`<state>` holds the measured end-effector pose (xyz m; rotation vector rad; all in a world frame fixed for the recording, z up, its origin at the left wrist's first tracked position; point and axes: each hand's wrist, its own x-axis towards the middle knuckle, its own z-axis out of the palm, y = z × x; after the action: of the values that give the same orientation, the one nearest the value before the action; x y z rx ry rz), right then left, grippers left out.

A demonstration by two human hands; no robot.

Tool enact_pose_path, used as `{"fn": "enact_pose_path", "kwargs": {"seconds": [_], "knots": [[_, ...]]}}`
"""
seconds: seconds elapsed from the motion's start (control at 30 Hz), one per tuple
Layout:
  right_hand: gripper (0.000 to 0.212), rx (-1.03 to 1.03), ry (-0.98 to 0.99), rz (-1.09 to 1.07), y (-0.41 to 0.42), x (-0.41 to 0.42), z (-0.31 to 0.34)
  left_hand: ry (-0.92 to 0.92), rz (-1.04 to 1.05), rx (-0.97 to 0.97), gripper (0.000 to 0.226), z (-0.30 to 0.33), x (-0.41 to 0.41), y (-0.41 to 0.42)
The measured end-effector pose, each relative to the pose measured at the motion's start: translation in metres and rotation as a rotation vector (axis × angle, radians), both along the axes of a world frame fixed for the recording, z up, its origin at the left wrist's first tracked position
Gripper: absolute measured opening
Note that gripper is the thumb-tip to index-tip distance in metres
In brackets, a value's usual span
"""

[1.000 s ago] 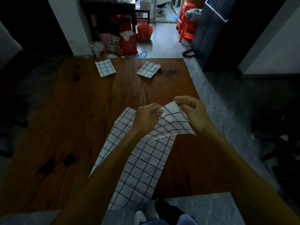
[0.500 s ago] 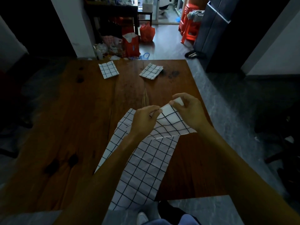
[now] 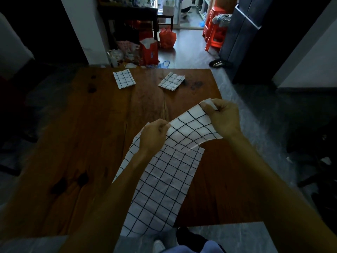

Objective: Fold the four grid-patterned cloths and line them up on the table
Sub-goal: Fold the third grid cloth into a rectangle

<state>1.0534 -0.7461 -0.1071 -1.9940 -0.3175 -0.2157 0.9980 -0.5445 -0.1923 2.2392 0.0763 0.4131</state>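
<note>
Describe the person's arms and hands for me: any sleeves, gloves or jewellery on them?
Both forearms are bare up to the frame's edge, so no sleeves show. The left hand and right hand wear no gloves, and no rings, watch or bracelet can be seen in this dim light.

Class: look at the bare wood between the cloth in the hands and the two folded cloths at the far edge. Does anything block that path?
Nothing visible does. The table is bare between the held cloth and the folded cloths.
</note>
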Motion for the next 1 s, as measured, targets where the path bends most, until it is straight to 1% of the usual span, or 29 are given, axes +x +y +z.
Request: {"fn": "enact_pose_path", "kwargs": {"seconds": [0.03,0.1,0.17,0.2,0.23,0.33,0.4,0.47,0.53,0.6,0.67,0.7,0.77,0.8,0.87,0.9,0.93,1.0], "knots": [[0.018,-0.016,-0.005,0.022,0.002,0.0,-0.001,0.005,-0.025,-0.033,0.026,0.006,0.001,-0.006],[0.012,-0.086,0.0,0.135,0.007,-0.001,-0.005,-0.016,-0.108,-0.096,0.034,0.02,0.006,-0.018],[0.014,-0.134,-0.019,0.236,0.013,-0.004,-0.01,-0.102,-0.204,-0.083,0.027,0.033,0.013,-0.03],[0.014,-0.132,-0.035,0.244,0.016,-0.006,-0.011,-0.142,-0.221,-0.06,0.021,0.036,0.015,-0.033],[0.015,-0.113,-0.049,0.236,0.017,-0.007,-0.011,-0.165,-0.21,-0.049,0.017,0.036,0.016,-0.035],[0.025,-0.062,-0.055,0.188,0.015,-0.009,-0.006,-0.132,-0.145,-0.045,0.02,0.028,0.016,-0.029],[0.032,-0.038,-0.044,0.159,0.011,-0.008,-0.002,-0.106,-0.146,-0.067,0.02,0.018,0.014,-0.022],[0.035,0.029,-0.023,0.094,0.006,-0.005,0.003,-0.093,-0.125,-0.08,0.021,0.009,0.012,-0.014],[0.029,0.074,-0.024,0.051,-0.001,-0.003,0.009,-0.06,-0.09,-0.04,0.022,0.0,0.01,-0.005],[0.023,0.074,-0.019,0.039,-0.006,-0.002,0.011,-0.01,-0.054,0.002,0.026,-0.008,0.006,0.002],[0.027,0.041,-0.027,0.052,-0.007,-0.001,0.01,0.038,-0.043,0.029,0.027,-0.013,0.004,0.003],[0.025,0.032,-0.025,0.051,-0.006,0.0,0.008,0.067,-0.041,0.032,0.023,-0.013,0.004,0.001],[0.014,0.028,-0.016,0.035,-0.005,0.003,0.005,0.088,-0.051,-0.016,0.011,-0.007,0.003,-0.007],[0.009,0.025,-0.009,0.036,-0.005,0.004,0.005,0.088,-0.076,-0.052,0.019,0.0,0.002,-0.012],[0.008,-0.026,-0.02,0.063,-0.004,0.003,0.004,0.073,-0.153,-0.128,0.039,0.015,0.005,-0.021],[0.008,-0.077,-0.039,0.099,-0.003,0.002,0.003,0.051,-0.19,-0.146,0.041,0.024,0.007,-0.026],[0.009,-0.12,-0.05,0.142,0.0,-0.001,0.004,0.025,-0.219,-0.149,0.036,0.034,0.01,-0.031],[0.007,-0.155,-0.047,0.183,0.007,-0.004,0.004,-0.041,-0.236,-0.12,0.017,0.046,0.015,-0.038]]}}
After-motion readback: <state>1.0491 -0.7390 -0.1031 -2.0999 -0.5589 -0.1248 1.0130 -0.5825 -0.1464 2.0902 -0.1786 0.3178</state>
